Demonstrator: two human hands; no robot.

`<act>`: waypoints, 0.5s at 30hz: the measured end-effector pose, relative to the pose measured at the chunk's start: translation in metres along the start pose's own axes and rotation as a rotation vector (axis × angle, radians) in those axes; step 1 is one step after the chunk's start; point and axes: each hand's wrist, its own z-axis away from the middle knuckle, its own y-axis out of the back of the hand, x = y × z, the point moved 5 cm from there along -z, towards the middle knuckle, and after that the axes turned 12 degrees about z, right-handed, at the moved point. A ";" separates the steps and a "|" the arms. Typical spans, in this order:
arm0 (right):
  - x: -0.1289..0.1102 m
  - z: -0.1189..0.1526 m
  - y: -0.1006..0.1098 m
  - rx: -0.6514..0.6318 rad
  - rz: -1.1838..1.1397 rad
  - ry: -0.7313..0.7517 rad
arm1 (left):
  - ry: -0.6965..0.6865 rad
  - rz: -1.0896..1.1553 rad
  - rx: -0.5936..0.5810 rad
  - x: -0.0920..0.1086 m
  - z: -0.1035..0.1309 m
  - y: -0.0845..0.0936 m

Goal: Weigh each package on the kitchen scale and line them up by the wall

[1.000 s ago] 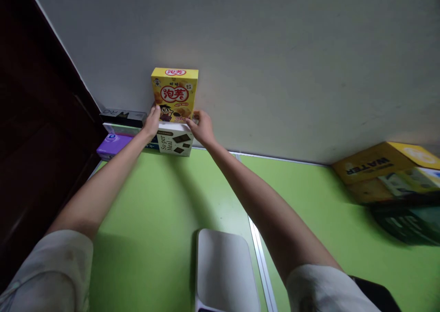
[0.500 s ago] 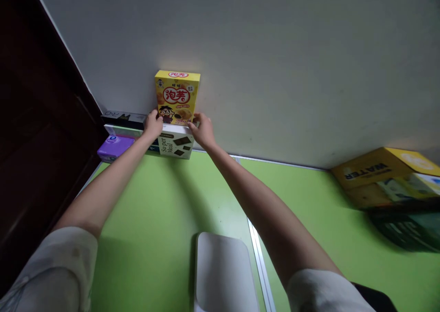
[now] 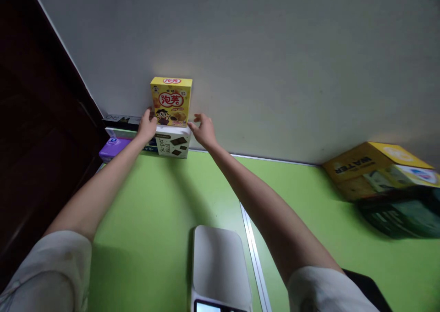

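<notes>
A yellow snack box (image 3: 171,103) with red lettering and a cartoon child stands upright against the wall. Beneath it is a white box (image 3: 173,143) marked "Super Meal", with dark squares printed on its front. My left hand (image 3: 147,127) is at the yellow box's lower left edge, thumb and fingers apart; whether it still touches the box I cannot tell. On the other side, my right hand (image 3: 204,130) is open, with a gap between most of its fingers and the yellow box. Neither hand grips anything.
Left of the white box are a black box (image 3: 120,121) and a purple pack (image 3: 113,148). A white kitchen scale (image 3: 222,264) lies on the green table (image 3: 147,220) near me. At right stand a yellow "WATER" carton (image 3: 359,167) and a blurred dark green item (image 3: 398,218).
The yellow box has come down onto the white box and both hands have let go, the right moving away from its side. The view has shifted, showing the scale's display.
</notes>
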 end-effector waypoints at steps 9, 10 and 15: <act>-0.022 -0.012 0.019 -0.022 -0.141 0.038 | -0.007 -0.022 -0.003 0.042 0.006 0.001; -0.029 -0.017 0.019 -0.031 -0.180 0.049 | -0.014 -0.009 -0.006 0.047 0.006 -0.001; -0.046 -0.038 0.032 -0.146 -0.362 0.075 | -0.038 0.029 -0.001 0.073 0.014 -0.014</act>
